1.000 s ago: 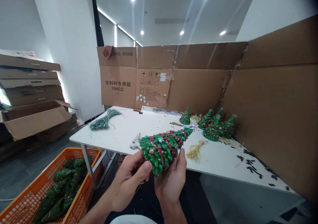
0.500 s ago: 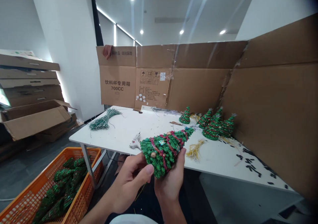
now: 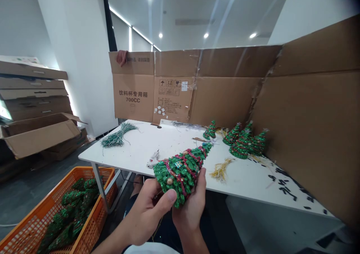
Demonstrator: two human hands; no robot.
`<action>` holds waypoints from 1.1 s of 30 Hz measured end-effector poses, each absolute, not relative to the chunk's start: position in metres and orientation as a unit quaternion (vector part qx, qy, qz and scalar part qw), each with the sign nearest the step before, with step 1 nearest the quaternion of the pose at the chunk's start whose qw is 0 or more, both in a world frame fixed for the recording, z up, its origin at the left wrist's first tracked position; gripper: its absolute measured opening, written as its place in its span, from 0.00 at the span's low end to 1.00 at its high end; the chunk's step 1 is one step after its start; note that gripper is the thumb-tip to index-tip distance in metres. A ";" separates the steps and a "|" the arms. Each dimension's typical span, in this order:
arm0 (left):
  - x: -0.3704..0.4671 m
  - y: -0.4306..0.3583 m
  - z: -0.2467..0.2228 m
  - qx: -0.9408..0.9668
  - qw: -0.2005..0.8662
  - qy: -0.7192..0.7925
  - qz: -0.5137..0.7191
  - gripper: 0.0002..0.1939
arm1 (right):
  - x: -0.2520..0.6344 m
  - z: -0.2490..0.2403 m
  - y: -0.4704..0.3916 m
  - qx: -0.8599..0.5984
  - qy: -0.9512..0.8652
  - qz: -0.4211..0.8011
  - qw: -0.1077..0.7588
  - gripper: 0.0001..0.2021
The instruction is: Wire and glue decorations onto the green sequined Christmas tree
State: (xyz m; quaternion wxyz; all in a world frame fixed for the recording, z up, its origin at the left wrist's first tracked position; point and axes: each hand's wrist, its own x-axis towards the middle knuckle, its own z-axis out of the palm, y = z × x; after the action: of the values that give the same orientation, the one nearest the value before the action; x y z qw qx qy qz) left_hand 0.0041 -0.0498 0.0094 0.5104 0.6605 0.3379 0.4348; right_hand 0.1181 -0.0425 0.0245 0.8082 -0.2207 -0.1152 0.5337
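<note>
A small glittery green Christmas tree [image 3: 182, 169] lies tilted between my hands over the table's front edge, its tip pointing to the upper right. Red garland, gold balls and a pale flower decorate it. My left hand [image 3: 150, 209] grips the tree's base, thumb at the lower rim and fingers partly hidden beneath. From below and the right, my right hand [image 3: 189, 205] cradles it, with most of those fingers behind the tree. Just beyond the base, a white glue gun [image 3: 152, 160] rests on the table.
Finished-looking trees [image 3: 243, 143] stand at the table's right rear. Green wire ties [image 3: 118, 136] and yellow ties [image 3: 221, 170] lie on the white table [image 3: 140, 149]. Cardboard walls [image 3: 225, 96] enclose the back and right; another person's hand [image 3: 122, 58] holds the top. An orange crate [image 3: 92, 218] contains trees.
Both hands have brought the tree slightly left and down, turning it a little so its tip has shifted left. The grip looks the same.
</note>
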 end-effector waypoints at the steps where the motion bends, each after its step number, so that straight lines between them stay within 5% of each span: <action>1: 0.005 -0.050 0.008 0.654 0.516 0.338 0.438 0.23 | 0.118 0.024 -0.043 -0.221 -0.112 0.538 0.806 0.33; 33: 0.007 -0.050 0.016 0.666 0.517 0.296 0.449 0.21 | 0.118 0.027 -0.041 -0.201 -0.091 0.530 0.819 0.28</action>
State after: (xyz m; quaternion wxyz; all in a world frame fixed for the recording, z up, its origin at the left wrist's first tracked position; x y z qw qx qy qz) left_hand 0.0069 -0.0497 0.0157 0.5175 0.6659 0.2959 0.4486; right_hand 0.1182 -0.0407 0.0271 0.8186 -0.2010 -0.0911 0.5302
